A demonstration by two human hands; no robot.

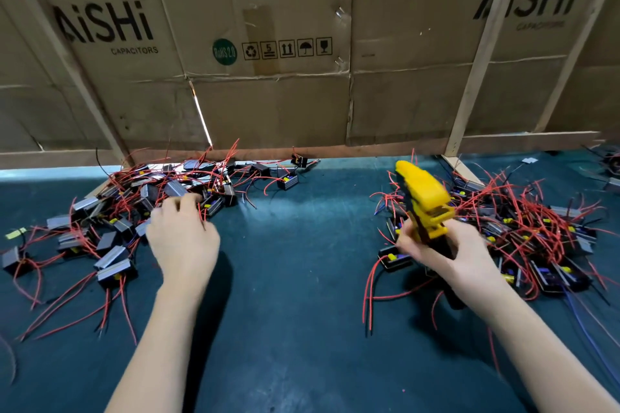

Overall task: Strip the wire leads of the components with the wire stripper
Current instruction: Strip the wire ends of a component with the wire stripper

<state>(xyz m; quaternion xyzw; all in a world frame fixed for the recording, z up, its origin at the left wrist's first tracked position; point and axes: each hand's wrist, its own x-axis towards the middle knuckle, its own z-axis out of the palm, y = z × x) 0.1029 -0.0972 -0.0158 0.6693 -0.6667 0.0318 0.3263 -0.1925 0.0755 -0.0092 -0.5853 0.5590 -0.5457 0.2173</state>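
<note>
Flattened AiSHi capacitor cartons (268, 43) are standing as a wall along the back edge of the bench (302, 278), which is covered in dark teal matting. Fingers of the left hand (183, 238) are curling down into the left pile of components (141, 208) near the back-left corner, touching small black-cased parts with red leads; whether they are already pinching one cannot be told, since the fingertips are blurred and half hidden among the wires. Fingers of the right hand (446, 251) are wrapping round the black handles of the yellow wire stripper (422, 198), its head pointing up and away, hanging above the right pile of components (523, 235) toward the back-right of the bench.

By my reading, the step in hand is fetching the next piece. The next move is calling for one component singled out, its red lead freed from the tangle and fed into the stripper's mouth.
</note>
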